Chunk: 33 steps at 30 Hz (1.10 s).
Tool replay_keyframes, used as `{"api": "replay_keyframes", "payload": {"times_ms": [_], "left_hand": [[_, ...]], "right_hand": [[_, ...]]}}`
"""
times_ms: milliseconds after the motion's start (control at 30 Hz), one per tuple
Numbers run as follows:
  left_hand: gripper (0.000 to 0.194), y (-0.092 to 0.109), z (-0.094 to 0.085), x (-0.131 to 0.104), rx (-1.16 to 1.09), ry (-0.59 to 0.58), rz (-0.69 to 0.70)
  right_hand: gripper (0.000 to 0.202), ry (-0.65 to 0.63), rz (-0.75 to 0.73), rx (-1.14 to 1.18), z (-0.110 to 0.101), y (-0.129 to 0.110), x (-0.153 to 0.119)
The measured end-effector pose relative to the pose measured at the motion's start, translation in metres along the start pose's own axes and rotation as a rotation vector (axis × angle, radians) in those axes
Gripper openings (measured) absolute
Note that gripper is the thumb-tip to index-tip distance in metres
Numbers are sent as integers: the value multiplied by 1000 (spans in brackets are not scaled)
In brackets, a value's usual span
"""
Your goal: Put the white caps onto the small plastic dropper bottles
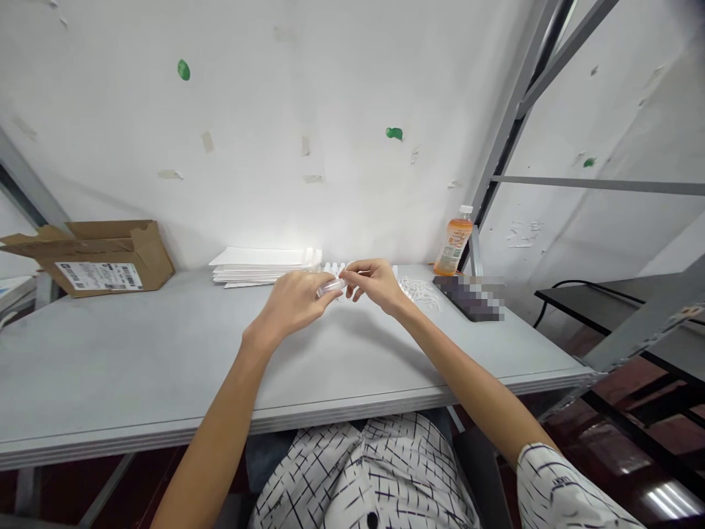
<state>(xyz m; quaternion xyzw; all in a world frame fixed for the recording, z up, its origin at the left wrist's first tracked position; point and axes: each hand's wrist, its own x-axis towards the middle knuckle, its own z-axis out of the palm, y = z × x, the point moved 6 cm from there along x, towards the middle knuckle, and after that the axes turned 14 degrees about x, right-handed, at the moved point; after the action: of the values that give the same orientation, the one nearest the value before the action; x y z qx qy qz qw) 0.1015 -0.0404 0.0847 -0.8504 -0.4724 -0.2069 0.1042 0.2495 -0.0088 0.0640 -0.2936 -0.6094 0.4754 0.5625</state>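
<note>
Above the middle of the table, my left hand (pixel 297 300) grips a small clear plastic tube (pixel 331 286), tilted with its far end toward the right. At that end the fingers of my right hand (pixel 371 283) are pinched together; whether they hold a small part or only the tube's end is too small to tell. Just behind my hands stand several small white pieces (pixel 333 268), partly hidden. To the right of my right hand lies a loose heap of thin white pieces (pixel 419 291).
A stack of flat white sheets or boxes (pixel 258 266) lies behind my left hand. An open cardboard box (pixel 110 257) sits at the far left. An orange drink bottle (pixel 454 242) and a dark, blurred flat object (pixel 465 297) are at the right, near the metal frame (pixel 510 132).
</note>
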Motion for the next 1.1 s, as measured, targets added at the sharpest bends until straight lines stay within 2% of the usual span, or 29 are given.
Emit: {"api": "replay_keyframes", "payload": {"times_ms": [367,700,800,900,1000,1100], "left_hand": [[38,3,-1,1,177,58,-5],[41,2,0,2,198,62,-50],[40,0,-2,1,179,57,-32],[39,-8,-7,-1,141,77,-58],[37,-14,-9,-1,106,103,-83],[35,-16,-8,-1,83,104,-76]], "right_hand": [[13,211,-61,29,0,1,2],[15,281,-144,-44,-2,6,3],[14,402,-207,-30,-25,-2,6],[12,576,-251,29,-68,-16,6],[12,655,-240,-24,-107,-27,7],[15,674,-271,-227,-132,-34,7]]}}
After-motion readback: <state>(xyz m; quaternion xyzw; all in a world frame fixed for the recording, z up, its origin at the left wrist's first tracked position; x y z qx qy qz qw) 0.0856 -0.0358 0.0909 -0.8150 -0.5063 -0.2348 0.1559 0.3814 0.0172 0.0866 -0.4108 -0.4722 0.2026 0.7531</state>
